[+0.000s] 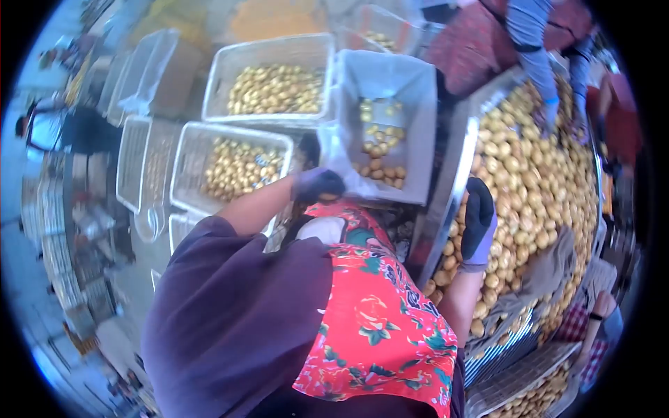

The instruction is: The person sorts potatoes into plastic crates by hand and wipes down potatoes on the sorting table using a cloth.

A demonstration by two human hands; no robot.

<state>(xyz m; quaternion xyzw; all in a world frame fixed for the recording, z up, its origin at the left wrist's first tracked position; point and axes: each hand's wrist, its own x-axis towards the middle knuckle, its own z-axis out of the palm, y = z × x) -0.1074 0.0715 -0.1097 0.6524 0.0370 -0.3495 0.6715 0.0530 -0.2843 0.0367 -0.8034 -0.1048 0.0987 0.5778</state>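
1. Left hand [319, 185], purple-and-dark glove: fingers curled; a brownish round piece [327, 198] shows beneath, grip uncertain.
2. Right hand [479, 219], similarly gloved: fingers together, nearly straight, over the heap's left edge; contents cannot be told.
3. Heap of round golden-brown produce [533, 174], right, within a metal rim [468, 153]. Step in hand, as judged: picking; the next grasp calls for parted fingers.
4. Grey-lined rectangular crate [418, 104], far centre: partly filled.
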